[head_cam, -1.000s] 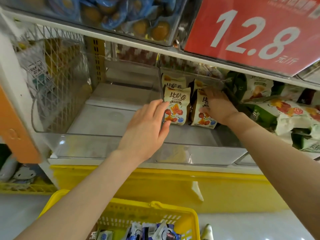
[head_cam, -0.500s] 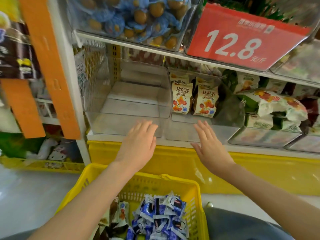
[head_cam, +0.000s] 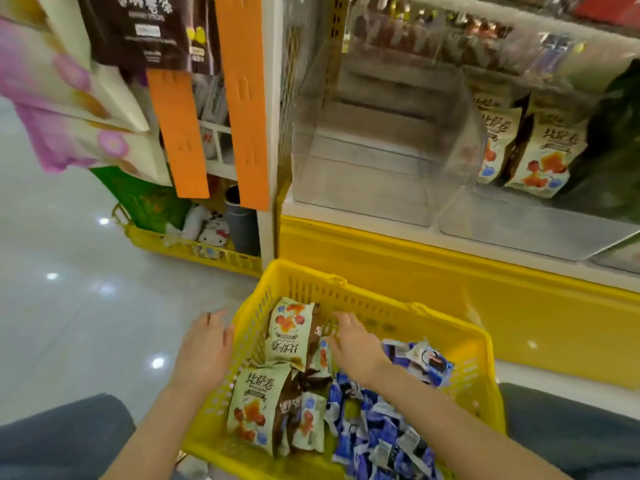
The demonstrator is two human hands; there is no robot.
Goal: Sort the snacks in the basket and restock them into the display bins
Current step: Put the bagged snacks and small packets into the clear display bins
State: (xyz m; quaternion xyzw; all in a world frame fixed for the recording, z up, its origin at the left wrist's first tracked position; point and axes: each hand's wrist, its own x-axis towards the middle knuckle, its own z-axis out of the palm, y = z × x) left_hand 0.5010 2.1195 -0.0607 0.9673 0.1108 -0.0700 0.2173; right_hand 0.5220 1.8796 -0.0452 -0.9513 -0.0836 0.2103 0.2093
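Across the back, a yellow shelf base (head_cam: 450,282) carrying two clear display bins side by side: left bin (head_cam: 363,174) next to the orange-striped upright (head_cam: 247,98), right bin (head_cam: 540,220) with cream pizza-roll packs (head_cam: 550,147) standing upright toward its back. Just in front of the base, between grey-clad knees (head_cam: 62,438), a yellow basket (head_cam: 460,337). Inside it, more cream packs (head_cam: 289,332) lying flat along the left side, and a heap of small blue-and-white packets (head_cam: 381,431) filling the right. Right hand (head_cam: 353,344) palm down inside the basket, fingers straight and slightly spread, over the cream packs near the far wall, gripping nothing. Left hand (head_cam: 204,351) just outside the basket's left wall, fingers loose and apart, holding nothing; contact with the wall impossible to tell
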